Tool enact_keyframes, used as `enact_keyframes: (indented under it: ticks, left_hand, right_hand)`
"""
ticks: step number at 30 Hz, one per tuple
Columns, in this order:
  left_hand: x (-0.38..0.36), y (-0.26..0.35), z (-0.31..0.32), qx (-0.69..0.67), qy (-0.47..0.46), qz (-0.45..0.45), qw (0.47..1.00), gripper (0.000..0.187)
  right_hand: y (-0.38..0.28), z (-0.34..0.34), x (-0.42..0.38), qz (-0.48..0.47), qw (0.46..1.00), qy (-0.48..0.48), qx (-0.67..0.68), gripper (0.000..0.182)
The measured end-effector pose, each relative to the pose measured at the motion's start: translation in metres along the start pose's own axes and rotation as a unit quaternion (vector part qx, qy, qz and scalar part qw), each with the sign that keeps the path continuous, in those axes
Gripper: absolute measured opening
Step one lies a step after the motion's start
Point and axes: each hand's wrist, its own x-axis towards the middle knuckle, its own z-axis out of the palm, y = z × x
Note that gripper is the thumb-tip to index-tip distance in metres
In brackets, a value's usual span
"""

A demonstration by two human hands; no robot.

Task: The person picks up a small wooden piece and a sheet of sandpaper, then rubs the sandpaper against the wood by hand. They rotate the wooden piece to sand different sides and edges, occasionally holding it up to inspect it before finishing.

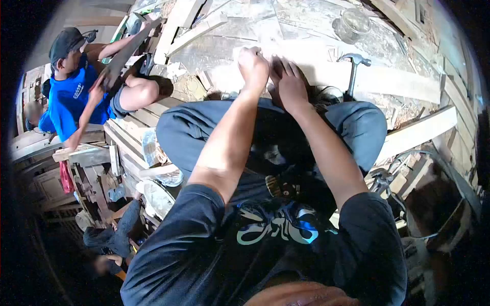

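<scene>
My left hand (253,65) is closed, its fingers curled over the brightly lit pale wood in front of my lap. Glare and the fingers themselves hide whatever it pinches. Just beside it, my right hand (291,84) lies with its fingers stretched forward and fairly flat over the near edge of the wood. Strong light washes out the surface around both hands. To the right, a claw hammer (353,71) rests with its metal head away from me, by a long pale plank (403,81).
A clear round container (352,26) stands at the far right. At left, a person in a blue shirt (76,97) holds a handsaw (122,56). Another person (120,234) is at lower left. A second hammer (380,179) lies right of my knee, among wood offcuts.
</scene>
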Motion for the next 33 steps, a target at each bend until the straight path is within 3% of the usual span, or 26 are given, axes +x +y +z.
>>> enact_keyframes:
  ticks: [4,8,11,12,15,16,20,22,23,25,26,27,29,31,33]
  left_hand:
    - [-0.017,0.018,-0.021,0.019,-0.040,-0.063,0.997,0.014]
    - [-0.018,0.009,-0.014,0.021,0.003,-0.049,0.999,0.016]
    - [0.004,0.006,-0.004,-0.008,-0.016,-0.052,0.999,0.017]
    - [0.000,0.005,-0.005,0.054,0.049,0.074,0.995,0.017]
    - [-0.013,0.008,-0.015,0.024,-0.061,-0.073,0.995,0.018]
    - [-0.022,0.010,-0.020,0.044,-0.030,-0.046,0.998,0.018]
    - [-0.025,0.015,-0.015,-0.031,0.001,-0.144,0.989,0.019]
    - [-0.012,0.004,-0.003,0.004,0.032,-0.076,0.997,0.019]
    - [-0.001,0.003,0.003,0.018,0.052,-0.041,0.998,0.019]
    - [0.024,0.009,-0.010,-0.073,0.039,-0.142,0.986,0.018]
    - [0.048,0.007,-0.007,-0.206,0.034,-0.213,0.955,0.025]
    - [0.068,0.012,-0.016,-0.335,0.025,-0.278,0.900,0.033]
    - [0.097,0.017,-0.052,-0.519,-0.074,-0.275,0.806,0.030]
    - [0.121,0.015,-0.087,-0.716,-0.203,-0.248,0.620,0.017]
    - [0.119,0.048,-0.150,-0.746,-0.278,-0.170,0.582,0.015]
  right_hand:
    - [0.001,0.001,0.000,-0.005,0.999,0.020,-0.029,0.063]
    - [0.000,-0.002,0.002,-0.005,1.000,0.030,-0.003,0.061]
    - [0.001,0.004,-0.001,-0.009,0.999,0.040,-0.009,0.059]
    - [0.000,0.003,-0.003,-0.009,0.999,0.038,-0.008,0.058]
    - [0.001,0.001,0.001,-0.008,0.999,0.049,-0.006,0.056]
    - [0.002,0.002,0.002,-0.010,0.998,0.057,-0.007,0.056]
    - [0.001,0.003,0.001,-0.009,0.999,0.019,-0.036,0.058]
    - [0.000,0.003,-0.002,-0.006,1.000,-0.009,-0.026,0.059]
    - [0.003,0.017,0.000,0.005,0.999,0.027,0.022,0.059]
    - [0.014,0.057,0.005,0.026,0.988,0.106,0.109,0.057]
    - [0.021,0.054,0.007,-0.049,0.983,0.162,0.070,0.063]
    - [0.013,0.031,0.003,-0.035,0.985,0.151,0.080,0.060]
    - [0.009,0.027,0.004,-0.046,0.981,0.163,0.091,0.056]
    - [0.001,0.004,-0.004,-0.037,0.990,0.115,0.077,0.054]
    - [0.000,0.007,0.002,-0.047,0.986,0.142,0.078,0.059]
